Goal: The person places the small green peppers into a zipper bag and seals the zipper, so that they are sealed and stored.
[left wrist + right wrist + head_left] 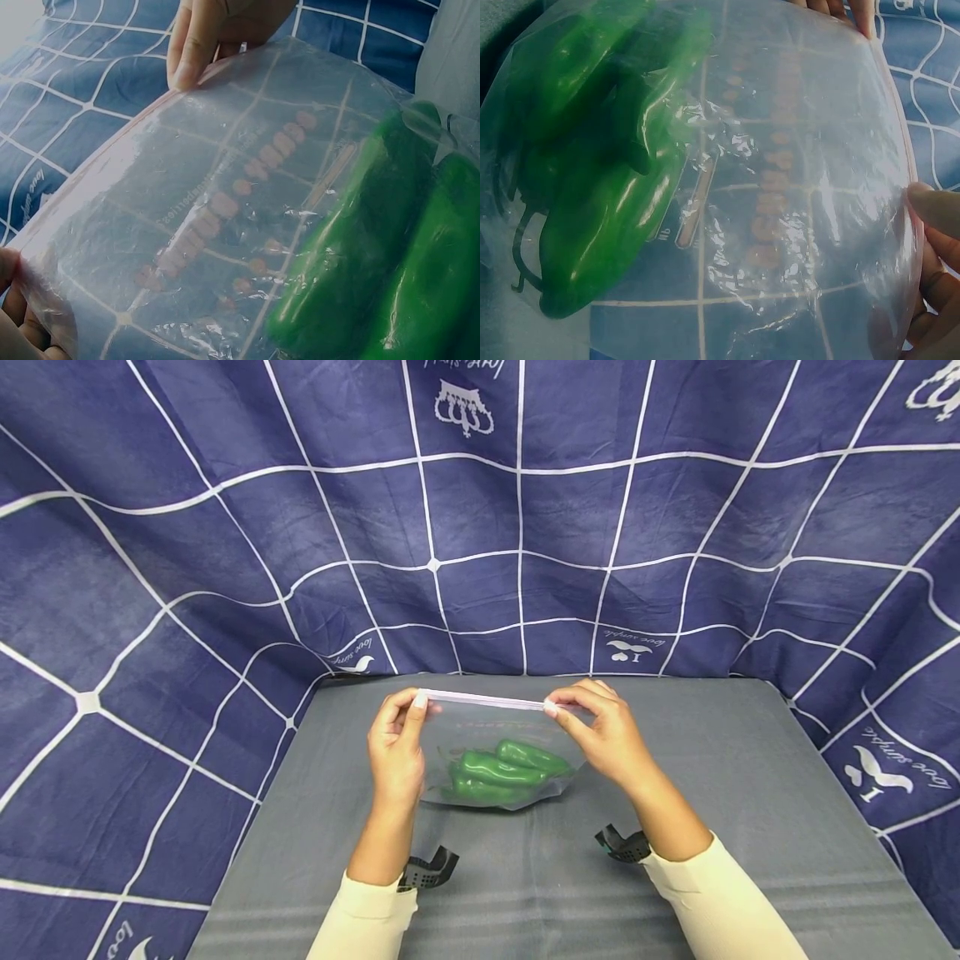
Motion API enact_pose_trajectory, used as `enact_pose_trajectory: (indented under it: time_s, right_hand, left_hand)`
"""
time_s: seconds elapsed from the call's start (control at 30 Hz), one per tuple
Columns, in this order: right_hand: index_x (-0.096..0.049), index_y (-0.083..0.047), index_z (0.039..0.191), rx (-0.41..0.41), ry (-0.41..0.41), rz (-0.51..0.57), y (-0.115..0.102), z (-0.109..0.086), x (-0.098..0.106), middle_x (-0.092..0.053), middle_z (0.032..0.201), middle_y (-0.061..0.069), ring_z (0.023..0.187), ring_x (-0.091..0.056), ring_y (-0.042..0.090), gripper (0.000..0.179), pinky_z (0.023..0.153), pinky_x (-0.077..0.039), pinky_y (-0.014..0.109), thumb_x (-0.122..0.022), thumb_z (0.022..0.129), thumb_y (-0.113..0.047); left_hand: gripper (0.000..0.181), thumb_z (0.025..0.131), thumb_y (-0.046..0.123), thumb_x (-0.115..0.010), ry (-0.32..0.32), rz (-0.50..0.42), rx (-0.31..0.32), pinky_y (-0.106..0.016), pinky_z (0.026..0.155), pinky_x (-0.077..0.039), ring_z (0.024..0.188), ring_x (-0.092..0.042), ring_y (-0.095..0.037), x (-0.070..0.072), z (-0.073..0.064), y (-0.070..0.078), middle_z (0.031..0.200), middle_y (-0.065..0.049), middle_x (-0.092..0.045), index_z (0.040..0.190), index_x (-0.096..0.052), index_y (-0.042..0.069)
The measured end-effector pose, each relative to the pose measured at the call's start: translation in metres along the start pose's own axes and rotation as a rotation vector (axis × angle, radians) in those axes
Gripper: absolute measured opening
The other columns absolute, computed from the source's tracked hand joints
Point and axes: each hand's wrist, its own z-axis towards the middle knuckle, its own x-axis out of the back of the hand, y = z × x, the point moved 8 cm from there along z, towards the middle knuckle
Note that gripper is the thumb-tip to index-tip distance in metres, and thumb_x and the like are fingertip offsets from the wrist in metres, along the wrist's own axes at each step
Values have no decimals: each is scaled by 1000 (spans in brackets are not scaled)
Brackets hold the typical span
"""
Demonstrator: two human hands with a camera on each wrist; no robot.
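A clear zip bag (487,720) with a pale pink zip strip along its top edge is held up between both hands. Inside, at the bottom, lie several long green peppers (506,771). The left hand (399,743) pinches the top left corner between thumb and fingers. Near the other end of the strip, the right hand (600,727) pinches the edge the same way. In the left wrist view faded red print shows on the bag (187,195). Seen from the right wrist, the peppers (607,150) press against the plastic, a curled stem visible.
A grey cloth-covered table (525,877) lies beneath the bag. Blue cloth (480,527) with white grid lines hangs at the back and both sides. Black straps (431,870) with camera mounts sit at both wrists, below cream sleeves (367,918).
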Motion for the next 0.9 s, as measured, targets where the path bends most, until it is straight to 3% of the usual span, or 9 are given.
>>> enact_pose_trajectory:
  time_s: [0.57, 0.9]
  right_hand:
    - [-77, -14, 95, 7, 17, -18, 5, -2, 7, -72, 85, -4, 85, -58, 12, 13, 80, -43, 20, -79, 84, -7]
    - [-77, -13, 96, 17, 32, -24, 7, -2, 9, -72, 86, -3, 86, -58, 12, 14, 81, -40, 22, -80, 84, -7]
  left_hand:
    - [11, 98, 3, -63, 23, -9, 0, -23, 83, -58, 78, -70, -10, 5, 3, -3, 84, 1, -69, 103, -68, -4]
    - [10, 97, 2, -62, 18, -23, -4, -22, 82, -57, 78, -70, -9, 6, 4, -3, 82, 2, -70, 104, -68, -4]
